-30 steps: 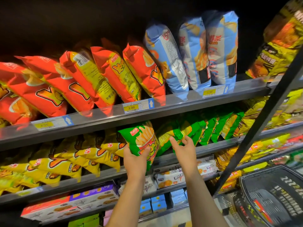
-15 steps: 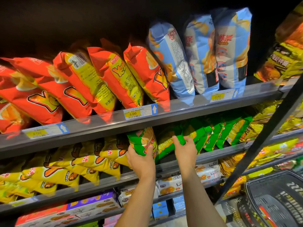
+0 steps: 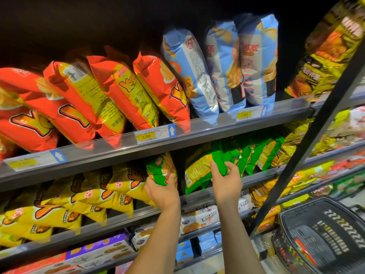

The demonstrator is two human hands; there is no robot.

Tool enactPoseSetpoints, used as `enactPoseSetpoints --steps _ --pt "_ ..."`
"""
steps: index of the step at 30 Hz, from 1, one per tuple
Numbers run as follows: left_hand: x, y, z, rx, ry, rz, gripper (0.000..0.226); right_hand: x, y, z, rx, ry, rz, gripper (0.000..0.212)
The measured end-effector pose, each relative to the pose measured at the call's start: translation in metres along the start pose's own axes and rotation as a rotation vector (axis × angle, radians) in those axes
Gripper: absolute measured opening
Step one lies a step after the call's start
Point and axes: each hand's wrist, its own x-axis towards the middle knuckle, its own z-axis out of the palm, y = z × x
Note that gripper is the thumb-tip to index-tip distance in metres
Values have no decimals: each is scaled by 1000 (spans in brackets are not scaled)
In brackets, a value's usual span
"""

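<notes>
Of the person, only the two arms show: the left hand [image 3: 162, 191] and the right hand [image 3: 227, 184], each bare and unadorned. The left forearm [image 3: 156, 240] and the right forearm [image 3: 237, 240] are bare too, from the wrist down to the lower edge of the view. Both are slim and smooth, with narrow wrists; the fingernails are too blurred to describe.

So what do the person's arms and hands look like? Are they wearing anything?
The left hand and right hand wear no gloves, and I see no rings, watch or bracelet. The left arm and right arm are bare too, with no sleeves showing.
</notes>
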Motion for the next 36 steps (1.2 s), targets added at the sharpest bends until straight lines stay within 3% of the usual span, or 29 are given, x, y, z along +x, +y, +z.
enactPoseSetpoints --steps 3,7,13,16,21,31,36 --pt "2 -1 1 -8 17 -30 74 -6 -3 -12 14 -3 0 88" --pt "8 3 0 -51 38 -63 68 -12 -4 -30 18 -16 -2 69" --pt "7 8 1 -59 48 -66 87 -23 -7 -48 7 -30 -24 76" --pt "3 1 -2 -62 52 -79 88 -26 -6 -55 -6 -32 -29 70" --pt "-4 -4 -7 -24 32 -103 87 -31 -6 -62 -10 -24 -27 89" --pt "-27 1 -25 -53 33 -153 82 -45 -12 -93 24 -86 -33 75" --pt "-69 9 -50 -182 -40 -16 79 -53 -11 -125 53 -164 -49 60"
